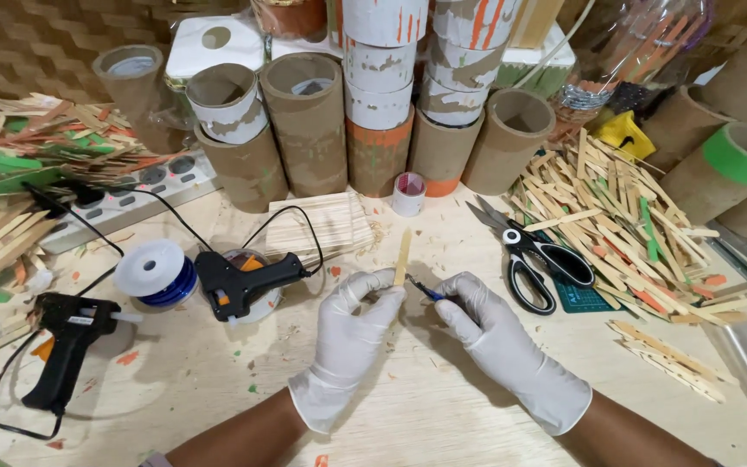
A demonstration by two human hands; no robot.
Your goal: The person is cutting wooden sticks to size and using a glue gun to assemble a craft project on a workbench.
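We are working at a pale wooden tabletop (408, 406) speckled with orange and green paint, its far edge crowded with upright cardboard tubes (309, 121), some bare brown, some peeling white and orange. In the middle of the tabletop, our left hand (352, 333), in a white glove, is pinching a thin wooden stick (403, 256) upright between thumb and fingertips. Our right hand (486, 329), also gloved, is gripping a small blue-handled blade (427, 291), its tip touching the lower end of the stick, right beside the left thumb.

Toward the left edge, a black glue gun (244, 284) is resting across a round dish, with a white and blue spool (155, 272) just beside it. A second black glue gun (67, 342) is lying nearer the left edge, its cord looping toward the near edge. Behind them a grey power strip (131, 192) is sitting with black plugs in it. A flat stack of wooden sticks (322, 229) is lying just beyond our hands, and a small white cup (409, 193) is standing in front of the tubes. To the right, black-handled scissors (529, 259) are lying open, partly on a green cutting mat (585, 298), next to a loose heap of sticks (624, 225) spreading toward the right edge.
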